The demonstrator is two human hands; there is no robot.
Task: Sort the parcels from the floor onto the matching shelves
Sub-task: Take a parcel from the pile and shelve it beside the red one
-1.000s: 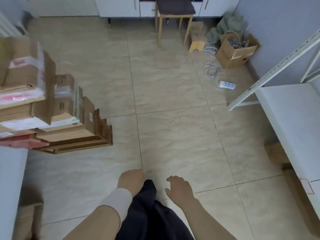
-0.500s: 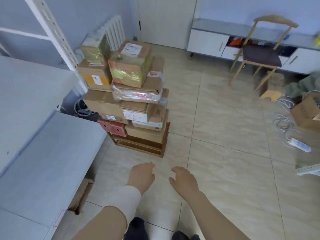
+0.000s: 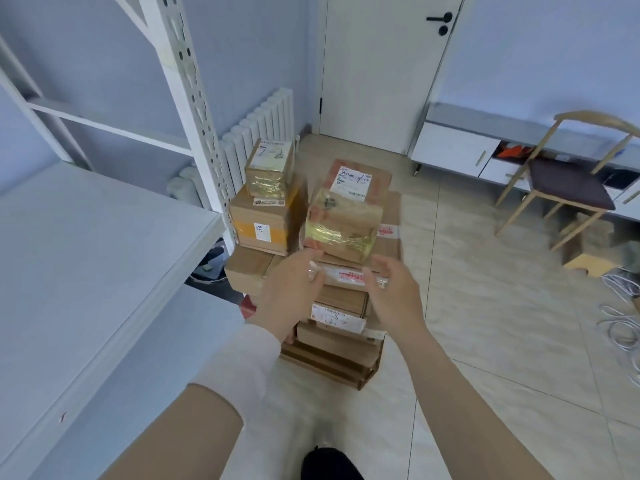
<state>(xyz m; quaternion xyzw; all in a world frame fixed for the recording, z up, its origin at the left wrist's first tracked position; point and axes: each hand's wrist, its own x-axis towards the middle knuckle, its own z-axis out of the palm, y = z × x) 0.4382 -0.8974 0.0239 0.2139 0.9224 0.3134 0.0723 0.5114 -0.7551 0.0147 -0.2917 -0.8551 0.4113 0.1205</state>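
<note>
A stack of cardboard parcels (image 3: pixel 332 306) stands on the tiled floor beside the white shelf unit (image 3: pixel 86 258). On top sits a brown parcel with shiny yellow tape (image 3: pixel 346 216). Left of it, a small box marked 7-2 (image 3: pixel 270 168) sits on an orange-taped box (image 3: pixel 263 223). My left hand (image 3: pixel 291 285) and right hand (image 3: pixel 394 292) reach out in front of the stack, just below the taped top parcel, fingers spread and relaxed. Neither hand holds anything.
A white shelf post (image 3: pixel 194 109) rises between the shelf and the stack. A radiator (image 3: pixel 263 129) lines the wall behind. A door (image 3: pixel 381 64), a low cabinet (image 3: pixel 460 150) and a wooden chair (image 3: pixel 568 188) stand at the back right. Cables (image 3: pixel 620 306) lie on the floor.
My view lifted and closed in on the stack. Both hands rose from near the floor to the front of the top parcels.
</note>
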